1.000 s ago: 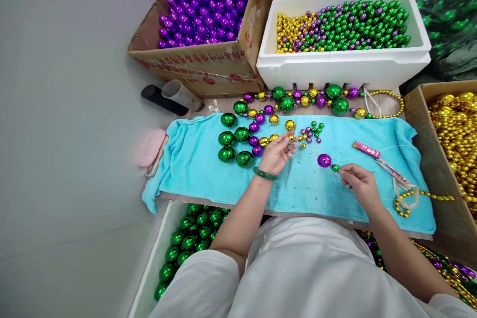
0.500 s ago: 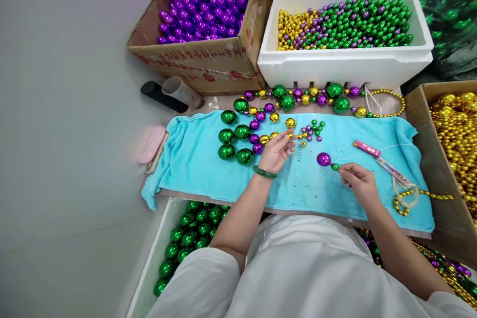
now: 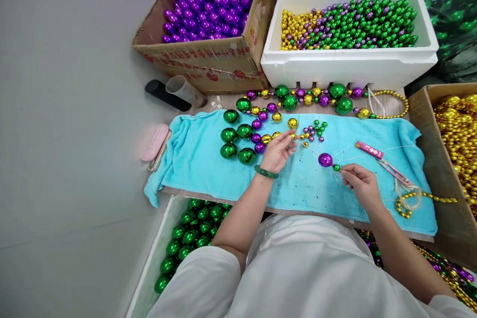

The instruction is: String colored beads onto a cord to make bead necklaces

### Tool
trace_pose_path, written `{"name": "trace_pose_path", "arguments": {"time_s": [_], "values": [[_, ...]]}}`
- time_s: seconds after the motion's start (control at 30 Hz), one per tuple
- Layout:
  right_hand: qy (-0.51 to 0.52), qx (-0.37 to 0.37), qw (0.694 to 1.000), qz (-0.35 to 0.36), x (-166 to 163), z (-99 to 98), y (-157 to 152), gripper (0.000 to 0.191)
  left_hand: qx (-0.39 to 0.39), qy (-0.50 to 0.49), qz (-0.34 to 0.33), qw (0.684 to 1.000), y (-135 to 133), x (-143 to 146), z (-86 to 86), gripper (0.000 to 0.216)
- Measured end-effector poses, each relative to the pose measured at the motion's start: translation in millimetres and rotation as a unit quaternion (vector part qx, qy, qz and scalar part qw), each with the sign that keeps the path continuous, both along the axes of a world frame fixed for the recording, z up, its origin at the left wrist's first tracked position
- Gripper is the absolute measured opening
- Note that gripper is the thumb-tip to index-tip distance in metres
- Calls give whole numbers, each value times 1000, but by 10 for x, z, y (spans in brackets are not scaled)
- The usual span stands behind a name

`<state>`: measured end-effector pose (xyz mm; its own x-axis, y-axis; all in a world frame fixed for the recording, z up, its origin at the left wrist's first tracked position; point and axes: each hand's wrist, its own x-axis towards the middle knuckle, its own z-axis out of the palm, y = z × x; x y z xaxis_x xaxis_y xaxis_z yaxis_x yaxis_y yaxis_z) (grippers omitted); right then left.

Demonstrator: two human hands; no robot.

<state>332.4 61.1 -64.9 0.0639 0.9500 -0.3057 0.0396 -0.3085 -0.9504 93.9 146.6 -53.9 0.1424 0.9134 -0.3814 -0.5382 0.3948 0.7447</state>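
My left hand (image 3: 278, 153), a green bangle (image 3: 266, 172) on its wrist, is closed in a pinch on a small gold bead (image 3: 292, 136) at its fingertips. A thin white string (image 3: 309, 147) runs taut from there to a large purple bead (image 3: 325, 160). Beside the purple one sits a small green bead (image 3: 337, 167) on the same string. My right hand (image 3: 360, 183) is closed too, its fingertips pinching the string just past the green bead. Loose small green and purple beads (image 3: 315, 130) lie beyond my hands on the blue towel (image 3: 201, 169).
Large green beads (image 3: 228, 135) lie left on the towel, a pink-handled cutter (image 3: 383, 161) right. A bead necklace (image 3: 307, 100) stretches behind. A white foam box (image 3: 350, 67), a carton of purple beads (image 3: 197, 62) and a carton of gold beads (image 3: 425, 124) stand around.
The whole view has shifted slightly, so everything appears a little further right. Both hands keep their grips, and the beads on the string stay in the same place between them.
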Motion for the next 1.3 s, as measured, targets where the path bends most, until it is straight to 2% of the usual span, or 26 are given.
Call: {"name": "trace_pose_path", "arguments": {"time_s": [0.2, 0.3, 0.37, 0.47, 0.53, 0.6, 0.63, 0.7, 0.77, 0.8, 0.83, 0.87, 0.9, 0.97, 1.07, 1.1, 1.17, 1.23, 1.27, 1.3], "values": [[1, 0, 1000, 3, -4, -14, 4, 17, 40, 73, 8, 996, -29, -5, 17, 32], [4, -5, 1000, 9, -42, -15, 39, 20, 75, 115, 5, 991, -54, 23, 50, 47], [13, -19, 1000, 14, -89, -17, 74, 22, 84, 121, -19, 989, -86, 77, 78, 56], [43, -47, 998, 23, -185, -26, 132, 26, 97, 146, -71, 982, -168, 169, 139, 46], [78, -65, 995, 22, -245, -40, 160, 27, 133, 206, -98, 965, -234, 154, 200, 34], [118, -80, 990, 12, -281, -60, 174, 27, 184, 332, -91, 921, -292, 13, 268, 27], [135, -85, 987, 7, -287, -72, 175, 27, 205, 420, -68, 881, -315, -108, 296, 26], [154, -93, 984, 1, -277, -97, 165, 26, 220, 608, -5, 763, -351, -418, 322, 24], [156, -98, 983, -2, -250, -122, 148, 25, 194, 738, 13, 646, -391, -744, 299, 22], [153, -99, 983, -2, -237, -134, 139, 25, 172, 775, 2, 609, -418, -883, 270, 23], [149, -99, 984, -2, -226, -145, 130, 24, 147, 797, -14, 586, -448, -995, 234, 26], [144, -99, 985, -1, -218, -154, 123, 24, 124, 807, -29, 576, -481, -1077, 192, 31], [138, -98, 986, 2, -216, -160, 117, 24, 105, 809, -38, 577, -514, -1129, 150, 38], [125, -93, 988, 10, -223, -162, 108, 23, 82, 796, -43, 598, -567, -1164, 75, 50], [105, -80, 991, 26, -251, -145, 92, 22, 78, 744, -14, 663, -600, -1136, 23, 54], [99, -77, 992, 32, -261, -137, 85, 22, 77, 713, 11, 697, -599, -1125, 25, 54], [89, -72, 992, 43, -279, -123, 69, 22, 55, 597, 67, 797, -583, -1106, 56, 53], [87, -69, 993, 52, -295, -110, 48, 22, 11, 399, 105, 911, -551, -1080, 112, 49], [88, -66, 992, 55, -303, -103, 38, 22, -12, 287, 116, 951, -532, -1060, 144, 43], [89, -63, 992, 58, -313, -93, 28, 22, -33, 183, 124, 975, -510, -1033, 177, 36]]}}
